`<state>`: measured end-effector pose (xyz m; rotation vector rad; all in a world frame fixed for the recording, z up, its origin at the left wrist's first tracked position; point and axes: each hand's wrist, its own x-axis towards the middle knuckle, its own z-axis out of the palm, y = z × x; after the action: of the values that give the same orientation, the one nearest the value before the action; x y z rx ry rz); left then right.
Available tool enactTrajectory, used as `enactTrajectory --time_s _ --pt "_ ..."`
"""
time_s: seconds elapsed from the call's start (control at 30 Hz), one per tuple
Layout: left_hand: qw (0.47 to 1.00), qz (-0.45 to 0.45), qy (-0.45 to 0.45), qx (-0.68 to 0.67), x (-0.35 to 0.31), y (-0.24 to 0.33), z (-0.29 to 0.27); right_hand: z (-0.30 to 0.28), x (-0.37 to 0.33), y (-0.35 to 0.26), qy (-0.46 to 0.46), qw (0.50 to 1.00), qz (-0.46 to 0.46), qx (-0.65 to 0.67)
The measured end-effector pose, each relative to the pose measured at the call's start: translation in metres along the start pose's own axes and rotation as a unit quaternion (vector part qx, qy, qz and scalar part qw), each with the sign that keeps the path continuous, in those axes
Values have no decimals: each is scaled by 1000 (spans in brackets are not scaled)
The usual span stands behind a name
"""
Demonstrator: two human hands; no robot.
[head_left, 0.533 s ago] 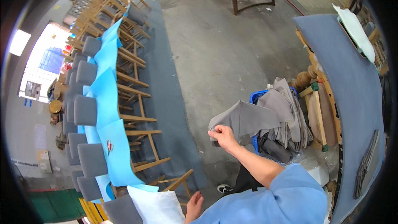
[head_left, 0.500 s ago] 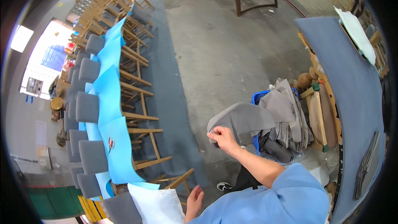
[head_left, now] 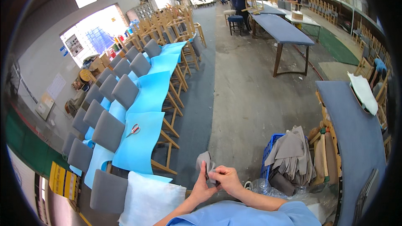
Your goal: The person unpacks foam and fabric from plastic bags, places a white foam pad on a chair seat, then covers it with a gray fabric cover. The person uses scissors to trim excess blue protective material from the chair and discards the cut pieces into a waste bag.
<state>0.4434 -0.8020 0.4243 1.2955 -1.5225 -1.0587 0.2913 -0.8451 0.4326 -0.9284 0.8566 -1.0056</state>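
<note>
At the near middle of a long workshop, just in front of a person's blue shirt point(head_left: 247, 214), two bare hands meet over a small bunched grey cloth point(head_left: 204, 162). The cloth lies at the far side of the fingers, its longer direction running from the far left down toward the right fingertips, its folds gathered. The right hand point(head_left: 228, 181) pinches its near right edge between thumb and fingers. The left hand point(head_left: 203, 189) touches it from the left, one finger raised straight along it; whether that hand also grips is hidden by the folds. Both hands are about equally near the cloth, but the right is nearer the blue basket point(head_left: 268, 155), which stands on the floor to the right and slightly farther off. The basket is heaped with grey pieces point(head_left: 291, 152) that rise above its rim and drape down its near side, with darker fabric point(head_left: 284, 183) low in front and clear plastic point(head_left: 266, 187) beside it. To the left of the hands lies a white cushion point(head_left: 151, 199), next to a row of grey-backed chairs point(head_left: 109, 131) draped with light blue sheets point(head_left: 146, 148); red-handled scissors point(head_left: 133, 130) rest on the nearest broad sheet. To the far right of the basket runs a long blue-grey table point(head_left: 349, 125).
</note>
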Motion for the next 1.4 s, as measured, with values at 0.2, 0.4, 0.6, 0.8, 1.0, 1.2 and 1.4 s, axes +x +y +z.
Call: enactTrajectory --time_s 0.2,0.4,0.6,0.8,1.0,1.2,1.4 --pt "996 -69 32 39 -32 23 -37 48 -26 -12 -19 973 -144 -177" --pt "971 34 232 50 -36 54 -61 66 -35 -34 -14 869 -363 -336" --pt "970 27 223 93 -30 97 -60 37 2 -41 -49 867 -332 -368" --pt "892 188 303 278 10 161 -106 25 83 -116 -46 841 -403 -359" --pt "900 126 348 231 39 206 -170 -75 157 -141 -54 818 -268 -505" --pt "840 -1 187 509 51 175 -234 -52 184 -266 13 677 -434 -594" --pt "779 275 428 366 48 184 -180 -36 85 -305 172 562 -650 -481"
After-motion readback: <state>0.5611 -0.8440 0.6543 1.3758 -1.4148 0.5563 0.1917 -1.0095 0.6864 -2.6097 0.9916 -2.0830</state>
